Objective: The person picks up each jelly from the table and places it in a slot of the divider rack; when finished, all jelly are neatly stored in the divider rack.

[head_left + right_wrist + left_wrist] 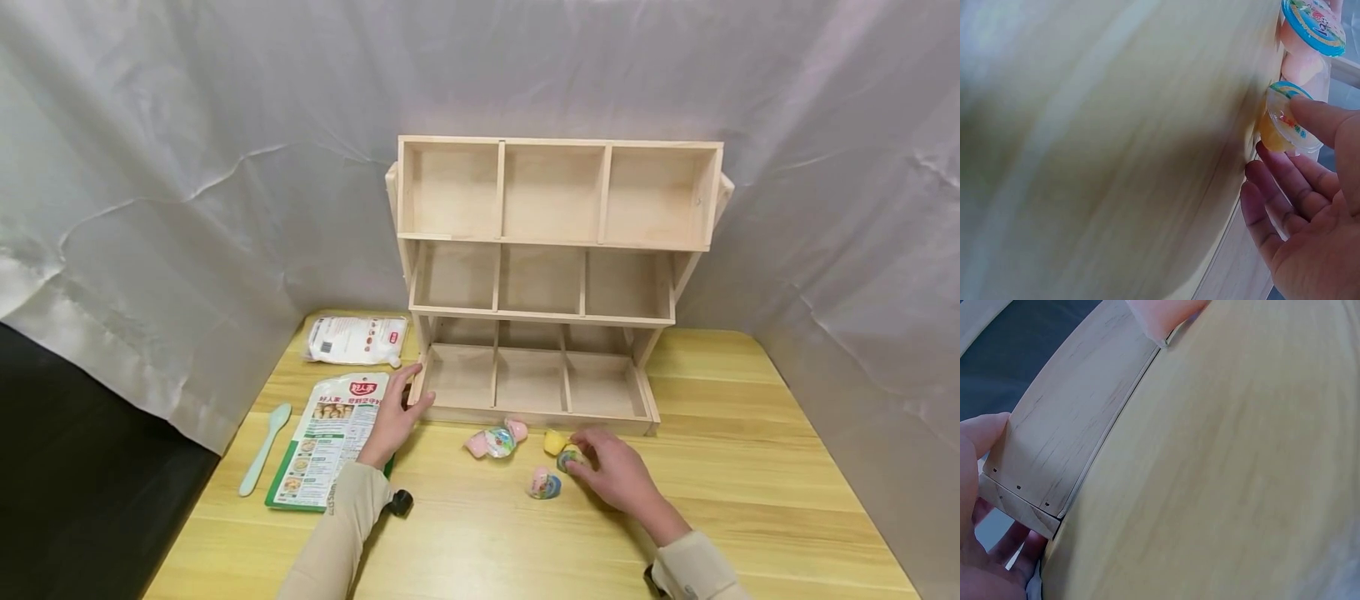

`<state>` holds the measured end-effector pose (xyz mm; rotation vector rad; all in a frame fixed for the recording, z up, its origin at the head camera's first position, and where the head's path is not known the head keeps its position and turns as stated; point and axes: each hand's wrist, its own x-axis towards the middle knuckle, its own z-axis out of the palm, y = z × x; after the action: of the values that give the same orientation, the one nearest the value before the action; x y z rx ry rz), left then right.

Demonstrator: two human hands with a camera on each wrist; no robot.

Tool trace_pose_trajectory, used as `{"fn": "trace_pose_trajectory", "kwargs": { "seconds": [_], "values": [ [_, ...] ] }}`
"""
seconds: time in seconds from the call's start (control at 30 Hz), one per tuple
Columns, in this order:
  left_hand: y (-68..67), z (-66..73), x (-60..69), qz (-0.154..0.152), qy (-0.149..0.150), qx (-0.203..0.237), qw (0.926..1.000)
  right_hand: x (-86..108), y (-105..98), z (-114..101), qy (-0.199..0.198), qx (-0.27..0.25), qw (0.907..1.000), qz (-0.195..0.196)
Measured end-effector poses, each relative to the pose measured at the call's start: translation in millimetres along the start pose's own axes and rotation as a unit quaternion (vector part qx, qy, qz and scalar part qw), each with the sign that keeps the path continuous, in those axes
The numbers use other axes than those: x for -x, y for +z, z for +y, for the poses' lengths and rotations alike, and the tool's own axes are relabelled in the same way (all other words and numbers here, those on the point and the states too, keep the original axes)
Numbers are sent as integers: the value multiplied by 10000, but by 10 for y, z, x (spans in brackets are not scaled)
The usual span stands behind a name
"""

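I grip the wooden rack (540,279) at its lower corner with the left hand (393,421); the right hand (615,471) pinches a yellow jelly cup (1290,124) in front of it. Caution: a shallow pinch may let the cup slip toward the pink jelly cup (539,481).

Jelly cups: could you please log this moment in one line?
left hand: holds wooden rack; right hand: pinches yellow jelly cup; pink jelly cups: on table
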<state>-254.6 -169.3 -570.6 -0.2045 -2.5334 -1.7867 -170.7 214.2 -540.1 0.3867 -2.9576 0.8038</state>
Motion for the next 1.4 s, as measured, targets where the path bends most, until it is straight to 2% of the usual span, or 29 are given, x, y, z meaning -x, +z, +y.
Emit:
{"fn": "trace_pose_trajectory", "kwargs": {
  "seconds": [0.17, 0.27, 0.43, 0.73, 1.1, 1.4],
  "values": [
    [-6, 75, 18, 18, 61, 40, 10000, -12, -15, 22, 30, -52, 10000, -2],
    [7, 91, 15, 13, -42, 143, 9999, -9, -27, 32, 27, -93, 10000, 3],
    [20, 4, -19, 4, -55, 135, 9999, 9, -69, 24, 27, -173, 9998, 47],
    [5, -28, -14, 51, 49, 146, 9999, 8, -202, -65, -23, -246, 9994, 225],
    [10, -36, -21, 60, 36, 186, 9998, -108, -259, -187, -399, -329, 9975, 472],
    [16, -30, -8, 85, -41, 130, 9999, -294, -247, -337, -493, -521, 9962, 484]
  ]
}}
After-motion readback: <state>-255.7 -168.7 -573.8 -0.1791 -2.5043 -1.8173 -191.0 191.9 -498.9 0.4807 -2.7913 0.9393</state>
